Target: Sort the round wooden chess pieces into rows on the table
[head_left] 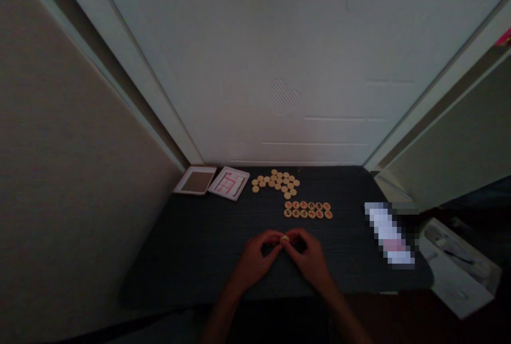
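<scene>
Between the fingertips of my left hand (257,256) and my right hand (307,253) is a round wooden Chinese chess piece (284,239). Both hands pinch it just above the dark table, near the middle. Beyond them lie two neat rows of face-up chess pieces (304,214) with red or dark characters. Farther back is a loose cluster of plain-topped chess pieces (278,179), no marks showing on their upper sides. The character on the held piece is too small to read.
At the table's (191,259) back left lie an open box half (199,180) and a white box lid (229,183) with a red pattern. A blurred-out bright object (389,235) rests at the right. A white box (459,269) stands beyond the right edge. A white door (255,67) rises behind.
</scene>
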Tool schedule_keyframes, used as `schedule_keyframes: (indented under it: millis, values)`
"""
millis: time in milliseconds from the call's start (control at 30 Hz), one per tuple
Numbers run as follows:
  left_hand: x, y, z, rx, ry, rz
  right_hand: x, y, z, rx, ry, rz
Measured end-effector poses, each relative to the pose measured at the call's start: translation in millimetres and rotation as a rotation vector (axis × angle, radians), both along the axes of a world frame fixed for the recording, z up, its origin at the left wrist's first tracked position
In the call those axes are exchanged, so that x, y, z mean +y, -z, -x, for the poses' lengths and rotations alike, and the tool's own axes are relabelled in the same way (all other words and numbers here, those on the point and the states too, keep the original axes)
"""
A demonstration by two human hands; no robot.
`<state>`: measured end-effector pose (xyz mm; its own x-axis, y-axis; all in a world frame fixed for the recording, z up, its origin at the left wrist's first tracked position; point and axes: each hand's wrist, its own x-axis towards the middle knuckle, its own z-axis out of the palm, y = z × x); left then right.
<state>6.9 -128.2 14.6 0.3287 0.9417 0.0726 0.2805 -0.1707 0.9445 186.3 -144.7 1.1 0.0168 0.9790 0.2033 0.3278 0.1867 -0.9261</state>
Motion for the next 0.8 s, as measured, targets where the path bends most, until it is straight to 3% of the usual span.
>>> schedule_keyframes:
  millis: [500, 800]
  values:
    - [-1.5, -4.7, 0.2, 0.042, -0.015, -0.001, -1.4, 2.1, -3.7, 0.006, 0.021, 0.021]
    - [-1.8, -3.4, -0.7, 0.034, -0.015, -0.016, -3.0, -7.2, 0.6, 0.009, -0.028, 0.0]
